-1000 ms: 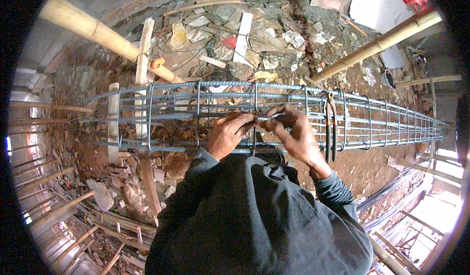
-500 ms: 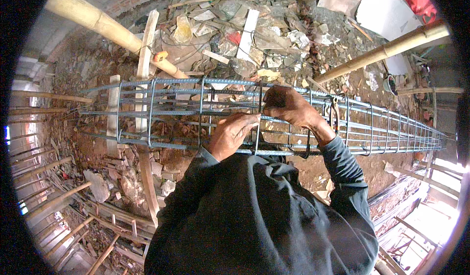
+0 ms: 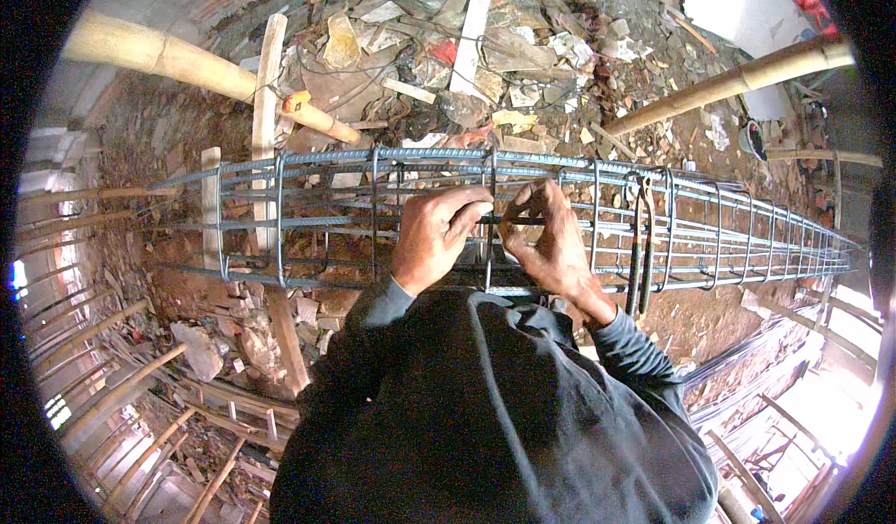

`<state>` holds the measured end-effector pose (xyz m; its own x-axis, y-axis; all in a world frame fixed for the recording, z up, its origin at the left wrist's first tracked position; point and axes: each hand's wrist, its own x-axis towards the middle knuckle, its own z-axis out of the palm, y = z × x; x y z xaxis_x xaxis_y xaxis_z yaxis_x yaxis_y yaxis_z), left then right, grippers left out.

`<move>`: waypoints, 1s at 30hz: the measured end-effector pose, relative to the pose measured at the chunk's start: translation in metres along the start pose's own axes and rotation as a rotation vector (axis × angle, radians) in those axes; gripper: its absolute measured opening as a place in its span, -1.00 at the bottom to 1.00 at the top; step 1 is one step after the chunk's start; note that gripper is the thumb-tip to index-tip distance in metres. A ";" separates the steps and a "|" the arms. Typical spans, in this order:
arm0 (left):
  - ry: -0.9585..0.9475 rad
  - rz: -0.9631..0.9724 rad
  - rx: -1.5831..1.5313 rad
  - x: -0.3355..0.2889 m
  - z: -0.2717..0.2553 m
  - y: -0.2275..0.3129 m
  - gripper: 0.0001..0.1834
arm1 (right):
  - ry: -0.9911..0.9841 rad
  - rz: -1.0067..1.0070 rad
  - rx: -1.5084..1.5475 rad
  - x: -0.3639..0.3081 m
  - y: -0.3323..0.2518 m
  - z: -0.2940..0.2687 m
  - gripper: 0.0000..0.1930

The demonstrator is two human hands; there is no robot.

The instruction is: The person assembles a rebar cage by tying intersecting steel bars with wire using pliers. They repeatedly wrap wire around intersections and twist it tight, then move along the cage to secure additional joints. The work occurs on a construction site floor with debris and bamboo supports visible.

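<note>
Both hands (image 3: 495, 235) on rebar cage (image 3: 709, 216)

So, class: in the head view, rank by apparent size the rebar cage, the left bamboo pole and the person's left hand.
1. Rebar cage, spanning most of the picture.
2. Bamboo pole.
3. Left hand, smallest, though nearer the camera, which inflates it.

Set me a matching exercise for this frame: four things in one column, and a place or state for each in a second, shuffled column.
Things:
1. left hand
2. right hand
3. bamboo pole
4. pliers

Places:
A. hanging on the rebar cage, right of both hands
B. on the cage, left of the middle stirrup
C. slanting at upper left
D. on the cage, right of that stirrup

Pairs: 1-B, 2-D, 3-C, 4-A
</note>
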<state>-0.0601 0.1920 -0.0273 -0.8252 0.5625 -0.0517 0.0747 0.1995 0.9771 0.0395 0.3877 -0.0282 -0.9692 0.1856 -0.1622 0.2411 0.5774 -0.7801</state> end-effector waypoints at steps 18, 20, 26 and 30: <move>-0.294 0.107 0.133 0.041 -0.040 0.038 -0.34 | 0.526 0.060 -0.513 -0.055 -0.006 -0.085 -0.49; -0.122 0.114 0.185 0.028 -0.056 0.036 -0.43 | 0.396 0.278 -0.568 -0.074 0.007 -0.107 -0.45; 0.338 0.078 0.352 -0.022 -0.090 0.011 -0.64 | 0.270 0.346 -0.476 -0.101 0.035 -0.101 -0.27; 0.589 0.053 0.485 -0.049 -0.115 -0.011 -0.66 | 0.179 0.418 -0.450 -0.094 0.030 -0.120 -0.28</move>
<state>-0.0849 0.0700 -0.0118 -0.9658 0.0874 0.2440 0.2474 0.5910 0.7678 0.1436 0.4829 0.0358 -0.7743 0.5751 -0.2639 0.6327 0.6976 -0.3362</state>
